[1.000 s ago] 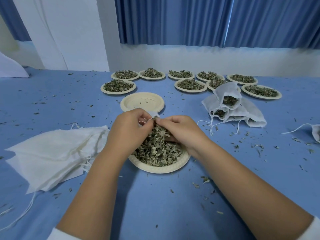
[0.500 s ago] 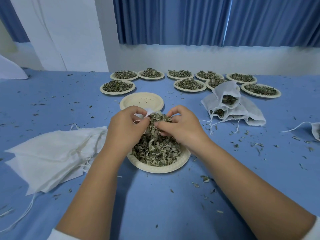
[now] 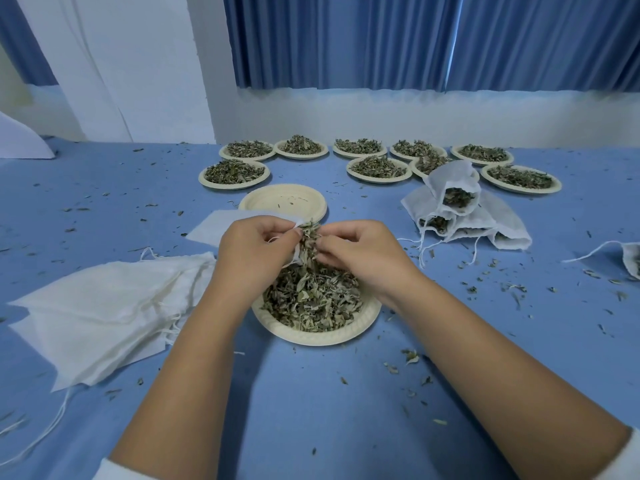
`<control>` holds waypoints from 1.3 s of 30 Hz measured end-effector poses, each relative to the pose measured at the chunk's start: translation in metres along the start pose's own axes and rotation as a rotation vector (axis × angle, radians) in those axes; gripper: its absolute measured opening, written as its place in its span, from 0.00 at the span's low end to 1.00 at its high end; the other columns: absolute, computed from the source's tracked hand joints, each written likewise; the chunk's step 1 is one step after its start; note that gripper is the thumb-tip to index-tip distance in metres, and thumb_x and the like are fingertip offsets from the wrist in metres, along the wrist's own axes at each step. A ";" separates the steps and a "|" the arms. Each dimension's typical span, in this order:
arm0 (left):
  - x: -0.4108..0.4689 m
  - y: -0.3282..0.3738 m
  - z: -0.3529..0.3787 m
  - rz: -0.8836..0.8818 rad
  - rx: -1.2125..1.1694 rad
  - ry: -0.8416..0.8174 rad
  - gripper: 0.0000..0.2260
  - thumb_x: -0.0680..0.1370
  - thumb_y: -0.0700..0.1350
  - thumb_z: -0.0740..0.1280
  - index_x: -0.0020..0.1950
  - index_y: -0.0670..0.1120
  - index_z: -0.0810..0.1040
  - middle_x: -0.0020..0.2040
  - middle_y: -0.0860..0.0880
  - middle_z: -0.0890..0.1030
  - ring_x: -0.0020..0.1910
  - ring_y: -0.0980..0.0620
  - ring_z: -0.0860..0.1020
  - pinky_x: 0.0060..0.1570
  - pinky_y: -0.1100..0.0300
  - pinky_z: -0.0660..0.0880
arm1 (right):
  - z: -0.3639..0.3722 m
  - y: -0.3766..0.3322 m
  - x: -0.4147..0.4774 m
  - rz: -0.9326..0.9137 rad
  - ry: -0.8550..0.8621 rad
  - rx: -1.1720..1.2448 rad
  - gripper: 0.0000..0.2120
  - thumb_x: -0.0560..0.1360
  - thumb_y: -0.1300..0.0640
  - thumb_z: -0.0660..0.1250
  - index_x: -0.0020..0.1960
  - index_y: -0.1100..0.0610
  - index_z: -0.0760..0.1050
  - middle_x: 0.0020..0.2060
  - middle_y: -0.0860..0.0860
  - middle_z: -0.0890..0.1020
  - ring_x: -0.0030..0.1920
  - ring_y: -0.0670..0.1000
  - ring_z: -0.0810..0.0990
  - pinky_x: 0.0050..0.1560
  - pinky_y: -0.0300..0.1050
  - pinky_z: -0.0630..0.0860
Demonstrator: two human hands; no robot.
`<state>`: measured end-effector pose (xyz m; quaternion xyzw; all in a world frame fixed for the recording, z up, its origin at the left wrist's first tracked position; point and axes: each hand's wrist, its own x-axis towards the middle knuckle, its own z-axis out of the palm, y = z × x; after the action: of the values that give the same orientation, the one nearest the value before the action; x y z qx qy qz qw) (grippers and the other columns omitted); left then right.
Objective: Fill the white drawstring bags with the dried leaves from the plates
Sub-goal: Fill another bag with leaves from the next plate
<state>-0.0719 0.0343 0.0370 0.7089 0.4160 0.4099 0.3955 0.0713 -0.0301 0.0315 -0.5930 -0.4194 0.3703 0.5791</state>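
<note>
Left hand (image 3: 256,252): we pinch the bag (image 3: 214,227) mouth above the plate (image 3: 311,337).
Right hand (image 3: 356,254): fingers curled round leaves (image 3: 310,241) at that mouth.
Care: we should hold the mouth wide and feed small pinches.

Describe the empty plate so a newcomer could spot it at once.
On the blue table, leaf-filled plates line the far edge. The empty plate sits alone just beyond the left hand. Only it holds no leaf pile, just crumbs.
</note>
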 end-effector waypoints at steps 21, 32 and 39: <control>-0.003 0.002 0.002 0.081 0.021 0.034 0.02 0.75 0.47 0.72 0.43 0.54 0.84 0.34 0.55 0.83 0.30 0.65 0.76 0.35 0.69 0.71 | 0.001 0.007 0.005 0.116 0.060 0.186 0.03 0.72 0.65 0.74 0.42 0.61 0.81 0.38 0.53 0.85 0.37 0.48 0.85 0.37 0.37 0.81; -0.002 -0.004 0.007 0.147 0.174 0.098 0.07 0.74 0.48 0.71 0.36 0.57 0.80 0.34 0.60 0.81 0.32 0.68 0.75 0.31 0.75 0.67 | 0.001 0.005 0.002 0.037 0.116 -0.136 0.13 0.70 0.57 0.77 0.50 0.56 0.77 0.37 0.50 0.81 0.27 0.46 0.81 0.39 0.45 0.82; -0.001 -0.004 0.006 0.129 0.187 0.175 0.07 0.74 0.49 0.70 0.36 0.57 0.79 0.34 0.61 0.80 0.36 0.72 0.75 0.34 0.77 0.67 | 0.000 -0.008 -0.002 0.083 0.053 0.046 0.09 0.71 0.61 0.76 0.44 0.60 0.77 0.33 0.54 0.83 0.31 0.47 0.83 0.33 0.35 0.79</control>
<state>-0.0679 0.0336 0.0316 0.7293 0.4389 0.4542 0.2629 0.0697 -0.0324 0.0398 -0.6059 -0.3702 0.3878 0.5877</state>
